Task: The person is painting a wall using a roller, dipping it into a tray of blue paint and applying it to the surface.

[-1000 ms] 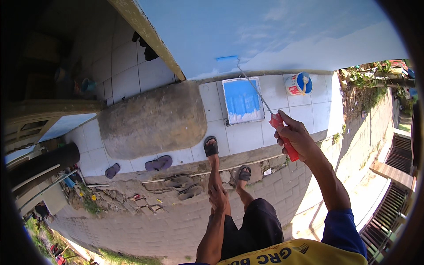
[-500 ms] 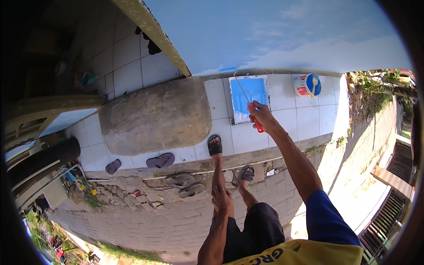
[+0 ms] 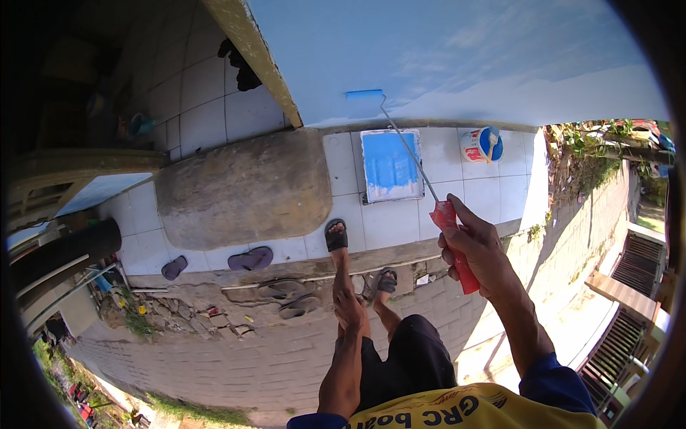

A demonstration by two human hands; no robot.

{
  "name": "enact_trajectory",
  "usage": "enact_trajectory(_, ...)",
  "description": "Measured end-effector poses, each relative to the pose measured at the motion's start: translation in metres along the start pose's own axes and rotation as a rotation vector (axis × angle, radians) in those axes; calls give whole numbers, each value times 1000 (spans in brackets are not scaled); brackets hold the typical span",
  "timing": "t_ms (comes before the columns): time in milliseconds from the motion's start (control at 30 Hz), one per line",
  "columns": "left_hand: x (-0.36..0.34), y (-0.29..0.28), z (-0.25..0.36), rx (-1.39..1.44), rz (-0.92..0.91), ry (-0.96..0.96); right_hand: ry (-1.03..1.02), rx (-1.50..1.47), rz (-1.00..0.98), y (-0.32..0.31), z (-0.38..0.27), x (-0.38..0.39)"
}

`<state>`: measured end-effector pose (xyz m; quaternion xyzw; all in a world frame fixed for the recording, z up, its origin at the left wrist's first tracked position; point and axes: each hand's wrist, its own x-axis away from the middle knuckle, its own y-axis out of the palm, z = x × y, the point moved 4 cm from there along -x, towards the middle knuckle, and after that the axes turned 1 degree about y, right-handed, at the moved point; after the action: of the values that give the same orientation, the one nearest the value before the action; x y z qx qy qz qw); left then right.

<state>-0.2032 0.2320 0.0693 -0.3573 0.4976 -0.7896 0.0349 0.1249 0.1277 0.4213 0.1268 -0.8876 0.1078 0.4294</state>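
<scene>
My right hand (image 3: 475, 247) is closed round the red handle of a paint roller (image 3: 418, 166). The roller's thin metal rod runs up and left to a blue sleeve, which lies against the light blue wall (image 3: 443, 50). Below it on the tiled ledge sits a square paint tray (image 3: 391, 164) with bright blue paint, its near end streaked white. To the right stands a white and red paint bucket (image 3: 471, 146) holding blue paint, with a paintbrush (image 3: 491, 143) leaning in it. My left hand (image 3: 350, 311) rests on my left leg around the knee, fingers laid over it.
A brown stone step (image 3: 243, 189) lies left of the tray, below a dark doorway. Dark purple flip-flops (image 3: 250, 259) are on the ledge, and grey sandals (image 3: 299, 306) lie below its edge. My left foot is on the tiles, my right foot lower down. Plants (image 3: 600, 146) grow at the right.
The roller has gone up the wall from its lower edge. My right hand has come nearer and to the right with the handle. My left hand stays on the leg.
</scene>
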Motion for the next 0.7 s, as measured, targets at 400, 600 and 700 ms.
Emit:
enact_trajectory(400,-3,7,-5,16,49,53,-10,-4,-13,-8,-8,34)
enact_trajectory(600,-4,-18,2,-14,-126,-53,-38,-78,-87,5,57,-84)
enact_trajectory(700,0,-29,5,-21,-121,-57,-38,-123,-102,15,91,-141)
